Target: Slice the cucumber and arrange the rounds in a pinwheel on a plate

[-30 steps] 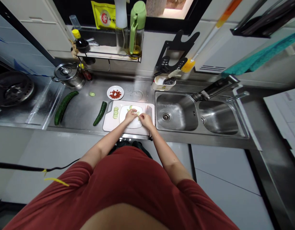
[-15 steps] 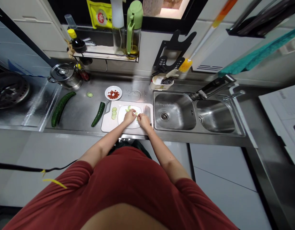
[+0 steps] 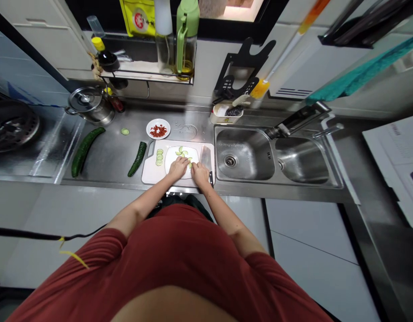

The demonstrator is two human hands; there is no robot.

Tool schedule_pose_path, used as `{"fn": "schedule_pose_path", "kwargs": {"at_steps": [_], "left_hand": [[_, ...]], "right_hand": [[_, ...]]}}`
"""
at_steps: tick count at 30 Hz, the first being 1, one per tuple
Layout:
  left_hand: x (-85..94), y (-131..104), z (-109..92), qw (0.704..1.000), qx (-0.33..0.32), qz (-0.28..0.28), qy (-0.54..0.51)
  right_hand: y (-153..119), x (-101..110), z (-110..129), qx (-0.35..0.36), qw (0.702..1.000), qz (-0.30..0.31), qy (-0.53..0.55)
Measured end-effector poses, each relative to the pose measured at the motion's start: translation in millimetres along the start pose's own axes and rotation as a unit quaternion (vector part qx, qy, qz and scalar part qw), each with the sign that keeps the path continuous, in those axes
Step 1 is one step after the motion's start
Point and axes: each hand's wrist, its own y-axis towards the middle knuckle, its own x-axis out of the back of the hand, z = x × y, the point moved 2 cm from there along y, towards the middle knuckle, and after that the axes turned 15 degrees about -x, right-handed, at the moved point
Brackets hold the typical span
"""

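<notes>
Both hands are low over a white plate point(image 3: 171, 156), which rests on a pale cutting board point(image 3: 152, 175). My left hand point(image 3: 178, 168) is closed, its fingertips touching a pale green cucumber slice point(image 3: 190, 165). My right hand point(image 3: 200, 173) pinches at the same slice from the other side; the exact grip is partly hidden. Several cut cucumber slices point(image 3: 181, 152) lie fanned out farther back on the plate. To its left, a row of round cucumber slices point(image 3: 159, 157) lies on the board. A kitchen knife point(image 3: 205, 154) lies at the board's right side, its dark handle beside my right hand.
A cut cucumber point(image 3: 137, 159) and a longer whole cucumber point(image 3: 86, 151) lie on the counter leftward. Behind the board stands a small dish point(image 3: 158, 129) of chopped red pieces. A cucumber end point(image 3: 125, 131) and a steel pot point(image 3: 91, 107) are farther left; a double sink point(image 3: 244, 154) is right.
Both hands have drawn slightly toward me, and the left has moved a little left. More of the slices at the plate's back and the knife's handle now show.
</notes>
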Motion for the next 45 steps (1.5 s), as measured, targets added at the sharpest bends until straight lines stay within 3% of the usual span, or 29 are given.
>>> {"fn": "schedule_pose_path", "kwargs": {"at_steps": [9,20,45], "left_hand": [[-7.3,3,4,1.0,-0.021,0.004,0.005],[-3.7,0,8,0.997,-0.075,0.024,0.022],[-3.2,7,8,0.997,-0.069,0.041,0.021]], "right_hand": [[2,-2,0,0.011,1.0,0.014,-0.01],[8,0,-2,0.007,1.0,0.013,-0.023],[11,8,-6,-0.023,0.999,0.04,-0.009]]}}
